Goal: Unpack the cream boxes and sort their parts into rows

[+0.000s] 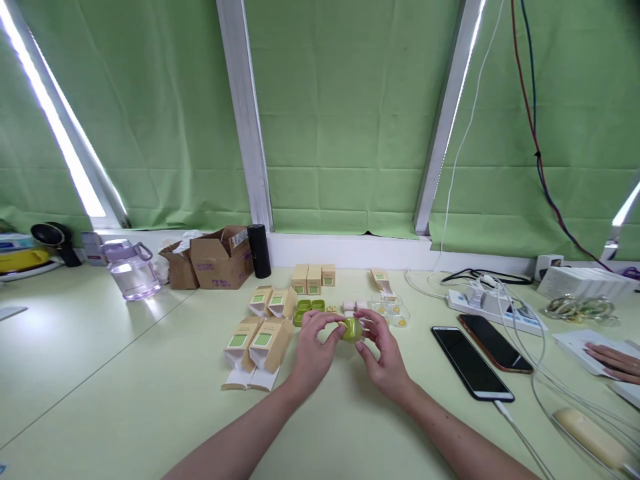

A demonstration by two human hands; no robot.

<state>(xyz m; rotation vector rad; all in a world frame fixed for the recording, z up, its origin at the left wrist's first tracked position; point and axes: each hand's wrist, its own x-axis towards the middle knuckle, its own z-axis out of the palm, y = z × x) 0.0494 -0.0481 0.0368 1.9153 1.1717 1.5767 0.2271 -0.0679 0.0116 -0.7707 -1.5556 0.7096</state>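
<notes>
A small rounded green jar (353, 328) with a clear right end is held just above the table between my two hands. My right hand (384, 357) has its fingers and thumb around the clear end. With thumb and forefinger, my left hand (316, 348) pinches a small yellow piece (343, 325) against the jar's left side. Just behind my hands are a green tray with square compartments (303, 305), small pinkish-white caps (349, 305) and a clear tray with yellow bits (399, 313). Open kraft boxes with green labels (270, 340) stand left of my left hand.
Closed kraft boxes (314, 277) stand at the back, beside a black cylinder (259, 251) and a cardboard carton (220, 260). A water jug (131, 273) is at left. Right are two phones (473, 363), a power strip (495, 312), loose cables and another person's hand (615, 360).
</notes>
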